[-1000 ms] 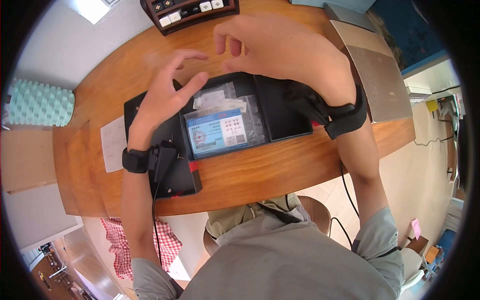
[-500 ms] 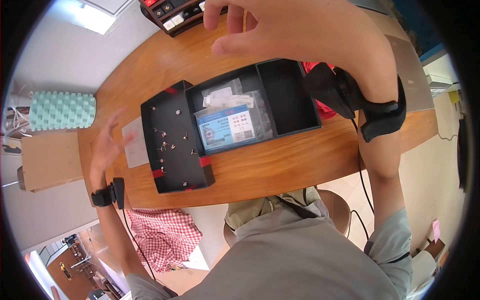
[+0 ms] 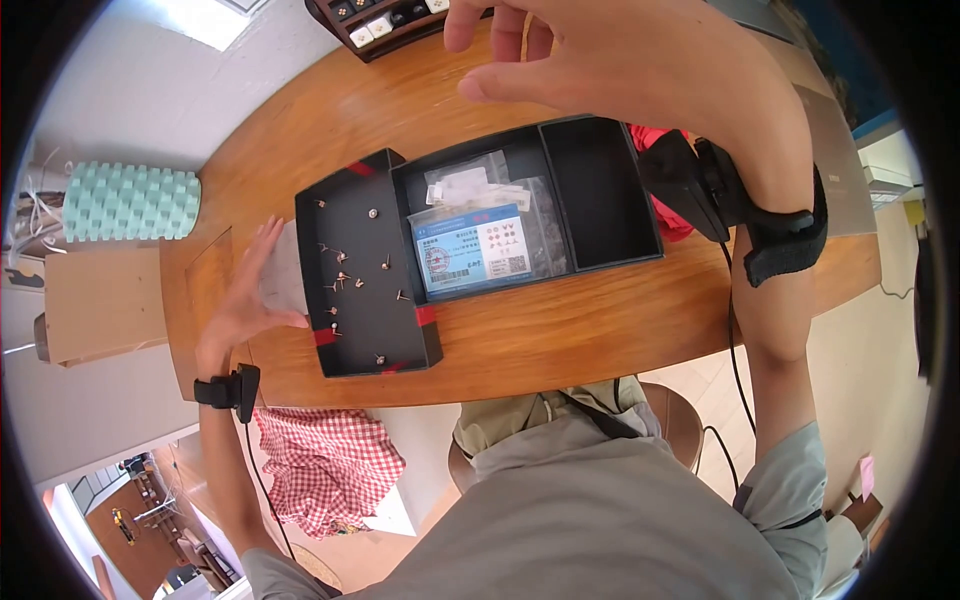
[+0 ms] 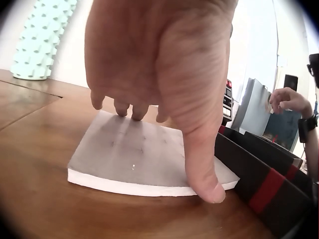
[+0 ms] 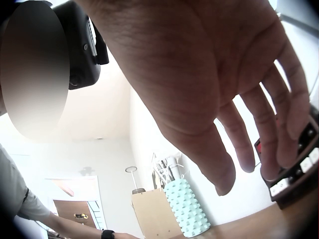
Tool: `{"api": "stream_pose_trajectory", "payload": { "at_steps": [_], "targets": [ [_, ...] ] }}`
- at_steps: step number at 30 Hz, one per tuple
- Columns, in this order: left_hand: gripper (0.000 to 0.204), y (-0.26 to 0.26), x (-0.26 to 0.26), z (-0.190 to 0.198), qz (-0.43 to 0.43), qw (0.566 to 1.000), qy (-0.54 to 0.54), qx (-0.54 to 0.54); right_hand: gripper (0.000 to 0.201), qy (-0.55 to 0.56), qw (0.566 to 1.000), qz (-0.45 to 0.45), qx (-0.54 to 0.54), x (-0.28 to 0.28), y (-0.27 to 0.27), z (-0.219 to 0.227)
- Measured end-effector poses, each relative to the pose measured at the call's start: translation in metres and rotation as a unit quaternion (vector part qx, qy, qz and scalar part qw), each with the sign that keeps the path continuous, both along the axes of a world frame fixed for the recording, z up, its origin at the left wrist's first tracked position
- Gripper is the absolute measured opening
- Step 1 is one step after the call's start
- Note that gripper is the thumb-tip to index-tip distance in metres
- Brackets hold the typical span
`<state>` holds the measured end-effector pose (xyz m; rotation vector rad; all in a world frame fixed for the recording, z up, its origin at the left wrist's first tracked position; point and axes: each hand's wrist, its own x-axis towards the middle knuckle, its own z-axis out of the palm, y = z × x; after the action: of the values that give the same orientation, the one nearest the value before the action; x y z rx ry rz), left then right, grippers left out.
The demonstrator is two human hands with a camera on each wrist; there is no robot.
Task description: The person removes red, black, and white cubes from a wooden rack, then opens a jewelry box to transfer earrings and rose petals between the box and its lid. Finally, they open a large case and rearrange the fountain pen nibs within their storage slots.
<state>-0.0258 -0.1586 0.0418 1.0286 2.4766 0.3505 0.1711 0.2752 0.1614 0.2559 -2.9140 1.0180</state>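
My left hand (image 3: 245,300) is at the left of the table, beside a thin white pad with a grey top (image 4: 134,149). In the left wrist view its fingers are at the pad's far edge and its thumb is at the near right corner. Small marks dot the pad's top. To its right lies a shallow black box lid (image 3: 355,320) with several small studs with metal pins (image 3: 342,281) inside. My right hand (image 3: 620,50) is raised over the back of the table, fingers loosely bent, holding nothing.
A black box (image 3: 612,200) beside the lid holds clear plastic bags and a blue printed card (image 3: 470,252). Red cloth (image 3: 670,215) shows by its right end. A dark rack (image 3: 380,28) stands behind; a mint green foam roller (image 3: 130,203) and cardboard box (image 3: 105,305) are left.
My left hand has moved from over the black box left and down to the pad, uncovering the lid and studs. My right hand has shifted right and farther back, remaining raised.
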Motion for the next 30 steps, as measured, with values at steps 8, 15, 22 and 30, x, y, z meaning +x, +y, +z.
{"api": "stream_pose_trajectory", "payload": {
  "at_steps": [8, 15, 22, 30],
  "targets": [
    [0.119, -0.028, -0.009, -0.002, 0.026, 0.999, 0.032, -0.008, 0.032, -0.050, 0.999, -0.017, 0.005, -0.006, 0.000, -0.003],
    [0.105, -0.011, -0.018, 0.037, 0.117, 0.981, 0.076, 0.134, 0.031, 0.065, 0.997, -0.032, 0.030, 0.003, 0.000, -0.012],
    [0.108, 0.140, 0.066, 0.045, -0.150, 0.968, 0.124, 0.160, 0.030, 0.033, 0.999, -0.016, 0.010, 0.001, 0.004, -0.004],
    [0.104, 0.202, 0.104, 0.025, -0.201, 0.959, 0.106, 0.169, 0.031, 0.135, 0.986, -0.070, 0.060, 0.015, -0.002, -0.019]
  ]
}}
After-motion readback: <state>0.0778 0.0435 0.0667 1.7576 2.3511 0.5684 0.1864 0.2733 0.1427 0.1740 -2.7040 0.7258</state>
